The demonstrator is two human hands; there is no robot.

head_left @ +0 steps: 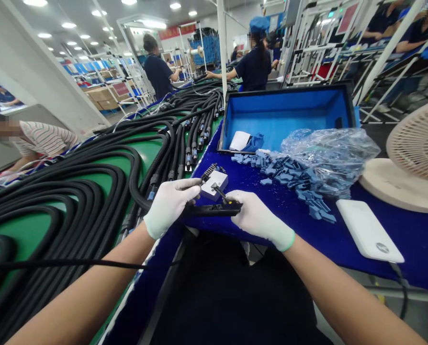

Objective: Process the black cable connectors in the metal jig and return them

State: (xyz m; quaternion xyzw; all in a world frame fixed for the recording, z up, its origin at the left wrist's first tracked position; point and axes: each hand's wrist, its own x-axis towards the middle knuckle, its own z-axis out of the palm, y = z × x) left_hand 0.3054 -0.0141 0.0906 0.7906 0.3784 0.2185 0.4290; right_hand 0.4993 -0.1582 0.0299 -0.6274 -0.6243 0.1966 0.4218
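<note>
Both my hands wear white gloves. Between them lies a long black plastic part [214, 210], roughly level, with a small yellow spot near its right end. My left hand [173, 203] is closed around its left end, thumb and fingertips pointing toward a small light-grey block [215, 185]. My right hand [255, 215] is closed on the right end, its fingertips beside a black lever [218, 190] in front of the block. A black coiled spring-like piece [209, 171] sits at the block's back left. My palms hide both ends of the part.
Thick black corrugated hoses [92, 187] cover the green surface at left. A blue crate [289, 112], a heap of small blue plastic pieces [293, 175], a clear plastic bag [329, 153], a white power bank [370, 230] and a fan [418, 143] stand at right. Several people work beyond.
</note>
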